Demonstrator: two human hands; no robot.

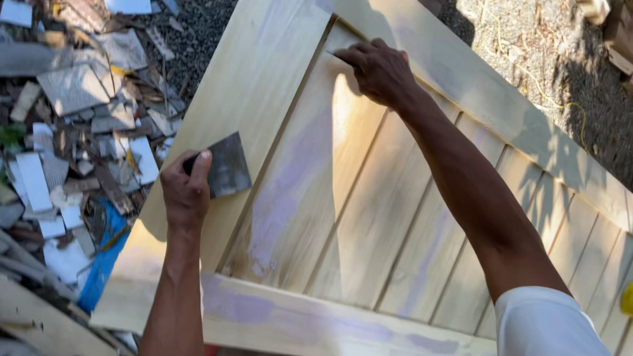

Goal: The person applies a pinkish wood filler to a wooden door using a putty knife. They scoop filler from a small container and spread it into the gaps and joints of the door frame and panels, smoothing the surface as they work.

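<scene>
Pale wooden door panel (369, 217) lies flat, spanning the view, with purple-grey filler patches. Left hand (186, 191), fingers clamped on a grey putty knife (227, 166), rests on the frame. Right hand (379, 69) pinches a thin tool at the upper groove.

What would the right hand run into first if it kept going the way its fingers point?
Likely the raised wooden frame rail of the door panel. The right hand presses a thin blade tip toward the groove where panel meets rail; depth is hard to judge.
</scene>
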